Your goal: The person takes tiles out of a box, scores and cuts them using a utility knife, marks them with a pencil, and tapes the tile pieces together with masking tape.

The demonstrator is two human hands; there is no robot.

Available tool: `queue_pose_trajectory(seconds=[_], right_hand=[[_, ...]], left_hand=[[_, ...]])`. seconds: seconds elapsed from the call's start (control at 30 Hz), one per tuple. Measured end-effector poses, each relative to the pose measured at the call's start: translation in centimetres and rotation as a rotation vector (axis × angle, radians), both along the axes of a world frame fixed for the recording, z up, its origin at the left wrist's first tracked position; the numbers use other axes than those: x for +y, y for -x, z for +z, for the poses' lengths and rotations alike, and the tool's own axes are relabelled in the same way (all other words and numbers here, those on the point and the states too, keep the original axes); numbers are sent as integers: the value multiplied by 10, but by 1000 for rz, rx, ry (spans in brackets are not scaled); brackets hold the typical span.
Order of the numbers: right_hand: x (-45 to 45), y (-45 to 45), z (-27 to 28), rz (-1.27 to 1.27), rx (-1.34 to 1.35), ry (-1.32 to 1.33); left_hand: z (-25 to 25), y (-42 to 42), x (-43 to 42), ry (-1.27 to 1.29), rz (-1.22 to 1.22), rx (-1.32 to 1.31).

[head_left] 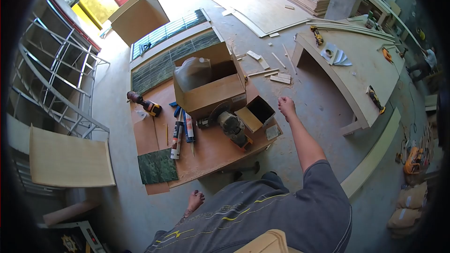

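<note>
My right hand (286,106) is raised beyond the table's right corner, its fingers curled closed; whether it holds anything small is hidden. Low by my body, my left hand (196,200) is loosely closed with nothing visible in it, apart from the table's near edge. On the brown tabletop (206,164) stands an open cardboard box (211,98) with a translucent plastic jug (193,72) inside. Beside it are a small open box (255,113), an angle grinder (232,129), sealant tubes (176,139), a pencil (167,134) and a drill (144,104). A green marbled tile (158,166) lies at the near left corner.
Green panels (168,61) lie behind the table. Wood offcuts (280,78) litter the floor. At right, a curved wooden bench (347,65) bears power tools, with another person (427,60) beyond. A metal frame (56,79) and a curved panel (70,157) stand at left.
</note>
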State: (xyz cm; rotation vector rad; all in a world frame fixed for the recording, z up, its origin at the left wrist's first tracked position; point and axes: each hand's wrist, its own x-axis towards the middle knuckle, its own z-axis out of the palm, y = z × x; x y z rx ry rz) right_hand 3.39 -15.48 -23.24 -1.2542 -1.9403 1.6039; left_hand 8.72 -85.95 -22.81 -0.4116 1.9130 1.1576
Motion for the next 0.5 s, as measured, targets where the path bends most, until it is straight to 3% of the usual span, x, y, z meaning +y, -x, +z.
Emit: queue_pose_trajectory(seconds=[0.03,0.07,0.13,0.17,0.37,0.43,0.5], right_hand=[[16,23,-18,62,-77,-198],[20,42,-11,88,-77,-195],[12,81,18,267,-81,-435],[10,100,23,297,-78,-430],[-4,204,11,526,-123,-515],[-13,225,6,524,-71,-751],[-16,242,1,573,-68,-727]], left_hand=[[-1,-8,1,22,135,-13],[-1,-15,0,47,269,-25],[-24,-40,-27,29,341,-58],[-30,-54,-27,7,390,-86],[25,-160,57,198,637,-83],[29,-197,91,247,670,-68],[30,-236,113,335,104,65]])
